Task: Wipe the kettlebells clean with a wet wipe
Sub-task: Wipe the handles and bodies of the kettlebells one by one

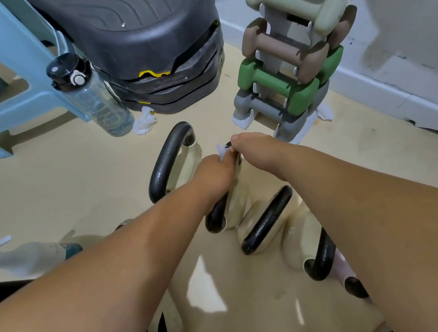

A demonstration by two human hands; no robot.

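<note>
Several cream kettlebells with black handles stand on the beige floor. One (pixel 170 160) stands at the far left of the group. The middle kettlebell (pixel 236 204) is under both hands, and two others (pixel 268 218) (pixel 321 260) stand nearer on the right. My left hand (pixel 213 174) is closed around the upper part of the middle kettlebell's handle, with a small white wet wipe (pixel 221 150) showing just above it. My right hand (pixel 249 146) is closed beside it at the top of the same handle, touching the wipe. Which hand pinches the wipe is hard to tell.
A rack of coloured dumbbells (pixel 288 77) stands behind the hands to the right. A clear water bottle (pixel 91 95), crumpled used wipes (pixel 144 122), black stacked step platforms (pixel 150 37) and a blue plastic stool (pixel 15 87) stand at the back left. A spray bottle (pixel 33 257) lies at the left.
</note>
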